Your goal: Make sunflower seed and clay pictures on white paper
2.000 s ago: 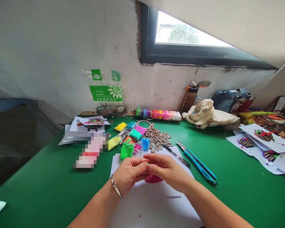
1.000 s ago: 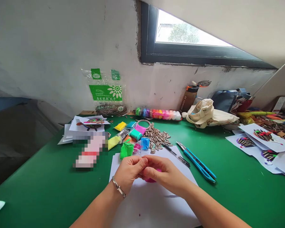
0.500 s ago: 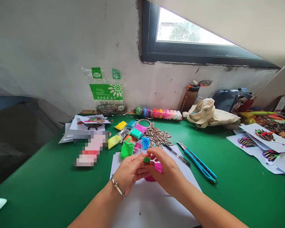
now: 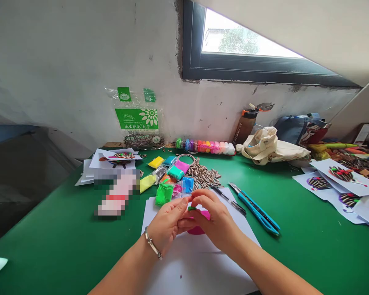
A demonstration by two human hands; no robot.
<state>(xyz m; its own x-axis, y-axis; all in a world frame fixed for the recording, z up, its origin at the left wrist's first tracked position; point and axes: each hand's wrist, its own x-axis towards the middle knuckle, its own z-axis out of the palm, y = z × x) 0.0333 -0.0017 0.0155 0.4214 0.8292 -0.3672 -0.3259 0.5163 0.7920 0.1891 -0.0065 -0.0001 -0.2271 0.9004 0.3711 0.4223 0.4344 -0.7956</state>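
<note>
A small piece of green clay is pinched between my two hands, mostly covered by fingers. My left hand, with a silver bracelet at the wrist, holds it from the left. From the right, the curled fingers of my right hand close on the same piece. Beneath the hands, a magenta clay shape lies on white paper. An open green clay packet rests just beyond my left hand, among several coloured packets.
Sunflower seeds are heaped behind the paper. A pen and a blue cutter lie to the right. Seed pictures are at the far right, more papers at the left. A bottle stands by the wall.
My fingers have closed further over the green clay, so less of it shows. The hands have stayed in nearly the same place above the paper.
</note>
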